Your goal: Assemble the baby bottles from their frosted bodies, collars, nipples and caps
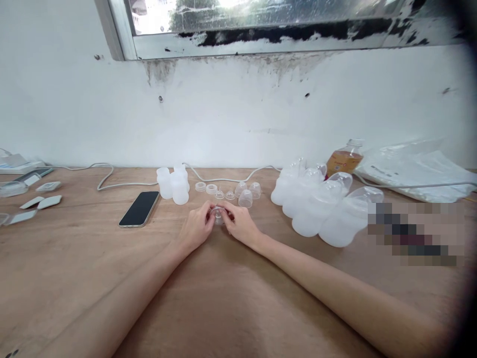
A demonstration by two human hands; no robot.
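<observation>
My left hand [198, 223] and my right hand [238, 221] meet at the middle of the table, fingertips closed around a clear baby bottle nipple [218, 215]. It appears to sit in a ring, though the fingers partly cover it. Just beyond are two translucent collar rings [206, 188], two clear nipples [224, 195] and three clear dome caps [245, 198]. Several frosted bottle bodies [180, 188] stand to the left of these parts. On the right, several assembled baby bottles [337, 221] with clear caps are grouped together.
A phone [139, 209] lies left of my hands. Behind it, a white cable [231, 180] runs along the wall. At right are a drink bottle [345, 158], a plastic bag [410, 171] and a blurred-out patch. Small white pads [49, 201] and clear pieces lie far left.
</observation>
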